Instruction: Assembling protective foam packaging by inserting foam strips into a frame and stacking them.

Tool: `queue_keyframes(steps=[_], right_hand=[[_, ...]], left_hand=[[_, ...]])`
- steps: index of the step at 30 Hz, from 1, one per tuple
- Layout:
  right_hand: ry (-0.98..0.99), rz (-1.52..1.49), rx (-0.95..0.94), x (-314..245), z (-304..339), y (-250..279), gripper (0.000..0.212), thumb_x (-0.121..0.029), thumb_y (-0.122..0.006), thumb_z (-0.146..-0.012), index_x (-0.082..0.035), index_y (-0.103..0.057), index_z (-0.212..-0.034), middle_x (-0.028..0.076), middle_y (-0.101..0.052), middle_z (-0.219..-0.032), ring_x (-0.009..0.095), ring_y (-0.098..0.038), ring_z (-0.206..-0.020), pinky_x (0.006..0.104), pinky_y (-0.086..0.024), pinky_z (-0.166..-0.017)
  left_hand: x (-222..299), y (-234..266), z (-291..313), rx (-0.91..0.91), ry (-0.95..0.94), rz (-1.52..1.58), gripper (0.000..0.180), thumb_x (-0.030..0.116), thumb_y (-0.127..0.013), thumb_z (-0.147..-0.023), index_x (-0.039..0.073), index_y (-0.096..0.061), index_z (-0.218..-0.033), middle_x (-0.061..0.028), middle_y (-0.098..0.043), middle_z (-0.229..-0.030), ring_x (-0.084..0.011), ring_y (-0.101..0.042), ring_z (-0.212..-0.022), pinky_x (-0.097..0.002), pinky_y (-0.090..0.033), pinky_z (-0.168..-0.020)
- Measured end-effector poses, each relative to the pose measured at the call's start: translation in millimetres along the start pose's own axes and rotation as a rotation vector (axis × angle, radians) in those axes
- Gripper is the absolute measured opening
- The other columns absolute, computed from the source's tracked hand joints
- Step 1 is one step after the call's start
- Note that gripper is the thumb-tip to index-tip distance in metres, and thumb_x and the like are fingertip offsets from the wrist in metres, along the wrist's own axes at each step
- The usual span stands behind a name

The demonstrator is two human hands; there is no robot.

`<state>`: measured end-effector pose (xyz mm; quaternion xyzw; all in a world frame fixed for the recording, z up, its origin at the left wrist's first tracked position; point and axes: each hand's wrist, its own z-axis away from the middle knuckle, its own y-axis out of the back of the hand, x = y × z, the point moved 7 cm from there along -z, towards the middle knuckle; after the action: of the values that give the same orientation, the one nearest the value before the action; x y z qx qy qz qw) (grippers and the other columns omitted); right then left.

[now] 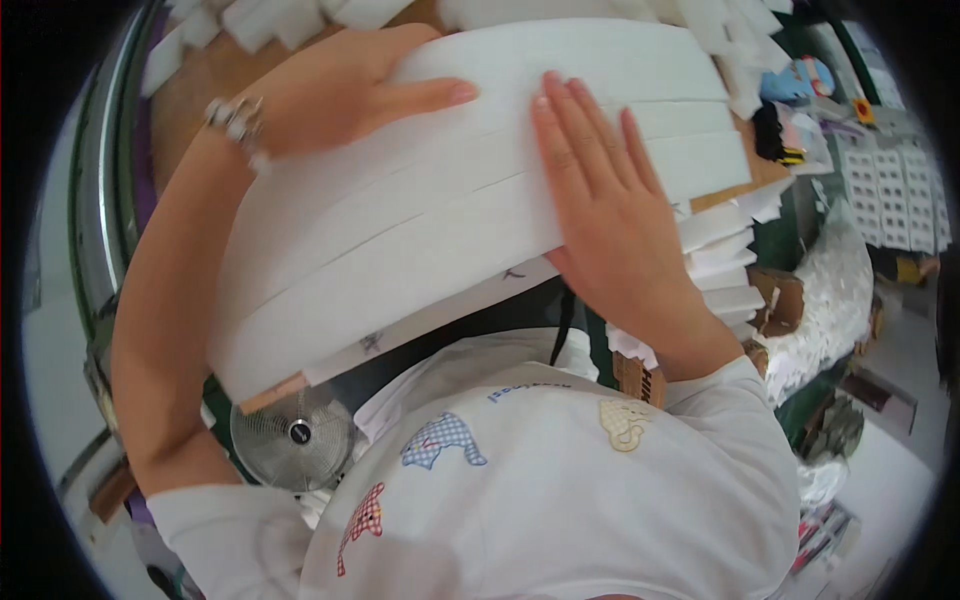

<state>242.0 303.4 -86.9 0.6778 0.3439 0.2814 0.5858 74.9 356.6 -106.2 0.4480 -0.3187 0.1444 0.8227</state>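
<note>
A broad layer of white foam strips [400, 220] lies side by side in front of me, with thin seams running between them. My left hand [335, 95] clasps its far left edge, the thumb stretched over the top and the other fingers partly out of sight past the edge. My right hand [615, 195] lies flat on the right part of the strips, fingers stretched out and close together, holding nothing. Under the near edge, a pale board [440, 318] with dark handwritten marks shows, and brown cardboard peeks out at the corners.
Loose white foam pieces [270, 20] lie along the far side. More white pieces [725, 250] are stacked at the right, beside a large clear plastic bag [825, 310]. A round metal fan [295, 435] stands below the left corner. A small cardboard box [777, 300] sits at the right.
</note>
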Motion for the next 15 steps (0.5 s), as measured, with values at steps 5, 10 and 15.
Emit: queue_keyframes(steps=[5, 10, 15], right_hand=[[0.006, -0.051, 0.009, 8.9, -1.3, 4.0, 0.08, -0.007, -0.065, -0.068, 0.004, -0.032, -0.14, 0.018, -0.029, -0.151, 0.03, -0.026, -0.142, 0.0444, -0.021, -0.115], [0.001, -0.101, -0.005, 12.2, -5.1, 2.4, 0.087, -0.008, -0.068, -0.064, 0.003, -0.031, -0.142, 0.017, -0.027, -0.152, 0.029, -0.024, -0.143, 0.0437, -0.02, -0.116], [0.046, -0.163, -0.033, 22.2, -12.1, 10.7, 0.088, -0.013, -0.07, -0.064, 0.001, -0.032, -0.142, 0.017, -0.027, -0.152, 0.029, -0.023, -0.143, 0.0431, -0.019, -0.117]], left_hand=[[22.9, -2.1, 11.2, 0.308, -0.141, -0.391, 0.076, 0.041, -0.067, -0.082, 0.009, -0.036, -0.144, -0.0136, -0.047, -0.135, -0.0272, -0.046, -0.122, -0.0332, -0.036, -0.101], [48.9, -19.5, 21.9, 0.38, -0.176, -0.637, 0.103, 0.051, -0.074, -0.069, 0.012, -0.023, -0.149, -0.0168, -0.037, -0.141, -0.0326, -0.039, -0.127, -0.0397, -0.033, -0.103], [55.4, -17.6, 16.2, 0.34, -0.115, -0.629, 0.115, 0.058, -0.076, -0.061, 0.014, -0.02, -0.151, -0.0189, -0.031, -0.144, -0.0353, -0.034, -0.131, -0.0445, -0.03, -0.105]])
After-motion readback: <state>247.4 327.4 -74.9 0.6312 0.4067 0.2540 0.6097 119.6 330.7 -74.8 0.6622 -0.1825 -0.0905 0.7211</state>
